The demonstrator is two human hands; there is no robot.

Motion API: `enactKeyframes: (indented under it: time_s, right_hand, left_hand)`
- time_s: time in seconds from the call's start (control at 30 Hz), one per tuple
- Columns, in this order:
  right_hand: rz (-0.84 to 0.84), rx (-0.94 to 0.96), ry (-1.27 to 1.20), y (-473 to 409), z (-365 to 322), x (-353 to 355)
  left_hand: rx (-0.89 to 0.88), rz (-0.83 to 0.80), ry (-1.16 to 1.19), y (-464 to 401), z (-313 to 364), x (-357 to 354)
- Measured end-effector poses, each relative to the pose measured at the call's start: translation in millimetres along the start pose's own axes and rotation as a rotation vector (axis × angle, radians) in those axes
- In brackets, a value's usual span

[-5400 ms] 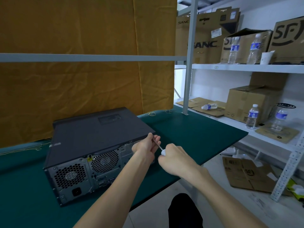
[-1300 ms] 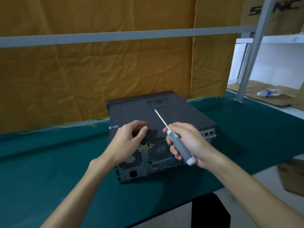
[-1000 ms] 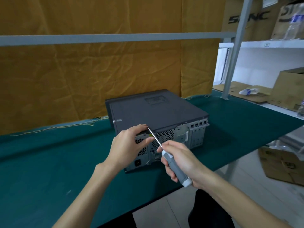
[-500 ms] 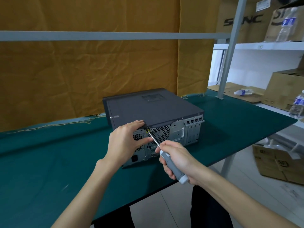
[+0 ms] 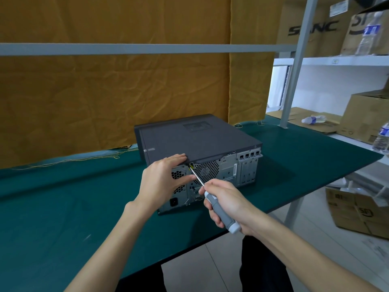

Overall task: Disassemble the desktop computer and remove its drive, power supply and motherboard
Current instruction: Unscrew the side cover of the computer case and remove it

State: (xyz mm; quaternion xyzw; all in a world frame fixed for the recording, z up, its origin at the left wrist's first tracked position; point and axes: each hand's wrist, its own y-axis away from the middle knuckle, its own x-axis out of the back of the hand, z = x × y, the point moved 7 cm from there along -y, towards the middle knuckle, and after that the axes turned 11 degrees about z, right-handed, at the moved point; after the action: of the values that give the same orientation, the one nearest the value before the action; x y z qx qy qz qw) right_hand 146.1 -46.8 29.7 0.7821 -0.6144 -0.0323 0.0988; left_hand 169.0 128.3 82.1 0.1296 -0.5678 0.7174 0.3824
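A dark grey desktop computer [image 5: 195, 138] lies flat on the green table [image 5: 63, 207], its metal rear panel with fan grilles facing me. My left hand [image 5: 162, 180] rests on the rear top edge of the case, fingers straight along the lid and thumb against the screwdriver's shaft. My right hand [image 5: 227, 203] grips the grey and white handle of a screwdriver [image 5: 221, 213]. Its thin shaft runs up and left, and the tip sits at a screw just under the lid's rear edge, beside the fan grille.
An orange cloth hangs behind the table with a grey rail [image 5: 147, 48] across it. A white shelf rack [image 5: 294, 66] at the right carries cardboard boxes [image 5: 366, 116] and water bottles [image 5: 313, 119]. More boxes [image 5: 357, 209] lie on the floor at the right.
The screwdriver has swung down from above the lid, and its tip now sits at a screw on the rear panel. My left hand has slid from the lid to the rear top edge.
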Motion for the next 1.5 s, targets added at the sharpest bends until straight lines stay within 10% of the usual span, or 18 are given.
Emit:
enactKeyframes:
  time_s: [0.2,0.37,0.67,0.9,1.0,1.2,1.37,1.5]
  right_hand:
    - [-0.125,-0.253,-0.377,4.1,-7.2,-9.6]
    - [-0.147,-0.365,-0.550,7.6,-11.0,-23.4]
    - [0.215,0.294,0.813,13.3,-36.2,-20.7]
    - [-0.332,-0.282,-0.412,30.3,-16.5,-30.7]
    - [-0.402,-0.342,-0.508,39.3,-11.0,-32.9]
    - [-0.030,0.013,0.086,26.8,-17.1,-7.3]
    - [-0.344,-0.418,-0.574,43.2,-11.4,-13.4]
    - [-0.160,-0.095,-0.060,31.5,-16.8,-5.7]
  left_hand:
    - [0.086,-0.047,0.098,2.1,0.1,3.6]
    - [0.370,0.230,0.556,27.5,5.7,18.6]
    - [1.069,-0.195,1.029,47.4,25.5,-40.8]
    - [1.366,-0.304,1.383,43.8,27.6,-50.5]
    - [1.355,-0.351,1.425,43.4,33.0,-50.1]
    - [1.219,-0.204,1.293,33.5,23.6,-45.9]
    - [1.297,-0.211,1.515,33.9,35.0,-50.2]
    - [1.272,-0.207,1.404,35.3,31.8,-48.6]
